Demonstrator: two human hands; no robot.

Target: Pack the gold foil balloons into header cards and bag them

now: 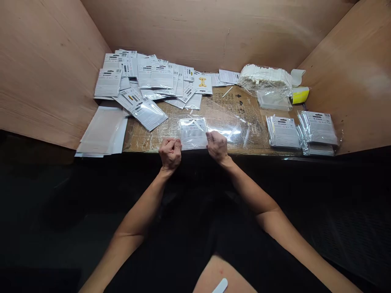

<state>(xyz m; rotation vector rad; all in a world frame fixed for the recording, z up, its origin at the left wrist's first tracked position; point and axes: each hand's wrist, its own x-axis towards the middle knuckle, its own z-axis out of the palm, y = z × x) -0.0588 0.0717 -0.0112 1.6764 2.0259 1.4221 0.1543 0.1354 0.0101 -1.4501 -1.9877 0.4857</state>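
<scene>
In front of me at the table's front edge is a printed card in a clear plastic bag. My left hand is closed, its thumb pressed on the curled fingers at the bag's left edge. My right hand pinches the opposite edge in the same way. The card lies with its printed side up, between the two hands. Just right of my right hand, a shiny clear plastic sheet with thin strips lies on the cardboard.
Loose carded packets are heaped at the back left, above flat clear bags. At right stand stacked bagged cards and another stack. Behind them lies a netted white bundle. Wooden panels enclose the cardboard-covered surface.
</scene>
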